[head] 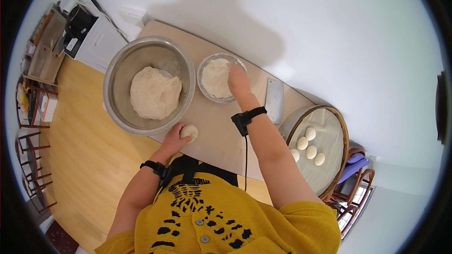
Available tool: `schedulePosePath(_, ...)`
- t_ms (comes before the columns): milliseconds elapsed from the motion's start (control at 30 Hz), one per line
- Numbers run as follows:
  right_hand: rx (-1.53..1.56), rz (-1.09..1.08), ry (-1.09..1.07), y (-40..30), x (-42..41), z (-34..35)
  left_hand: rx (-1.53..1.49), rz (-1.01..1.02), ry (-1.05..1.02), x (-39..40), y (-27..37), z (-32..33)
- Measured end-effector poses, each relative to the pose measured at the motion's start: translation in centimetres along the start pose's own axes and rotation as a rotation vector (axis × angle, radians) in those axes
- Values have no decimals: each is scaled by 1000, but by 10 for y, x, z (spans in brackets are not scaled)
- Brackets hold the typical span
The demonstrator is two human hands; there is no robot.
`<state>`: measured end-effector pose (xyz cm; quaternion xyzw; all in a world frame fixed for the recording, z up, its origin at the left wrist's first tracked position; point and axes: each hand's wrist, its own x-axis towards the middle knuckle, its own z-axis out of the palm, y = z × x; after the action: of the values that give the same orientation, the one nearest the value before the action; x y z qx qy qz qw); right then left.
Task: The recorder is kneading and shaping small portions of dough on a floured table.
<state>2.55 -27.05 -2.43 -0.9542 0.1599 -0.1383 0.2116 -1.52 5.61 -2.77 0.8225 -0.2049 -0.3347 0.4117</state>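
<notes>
My left hand (173,139) holds a small round ball of dough (190,133) at the table's near edge, with the fingers curled around its side. My right hand (239,80) reaches into a bowl (212,98) of white flour (214,77). Its fingertips are blurred against the flour, so whether they pinch anything is unclear. Left of that bowl stands a large stainless steel basin (118,77). A big lump of soft dough (152,95) rests inside it.
A cleaver (274,100) lies flat on the table (219,141) near the wall. To the right, a cloth-lined round steamer tray (312,183) bears several dough balls (311,152). A black cable (246,162) hangs from my right wrist strap. A white cabinet (102,44) stands beyond the basin.
</notes>
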Motion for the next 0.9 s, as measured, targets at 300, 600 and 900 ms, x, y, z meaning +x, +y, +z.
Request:
schedulePosePath(300,-46,-4,-138,-33,-6,30,1,-12,-10,-1,-2,1)
schedulePosePath(600,39,170,-191,-17,8,2,-9,-25,9,-2,3,-3)
schedulePosePath(900,-115,-36,-147,-41,18,2,-15,-74,-9,-5,5,-5)
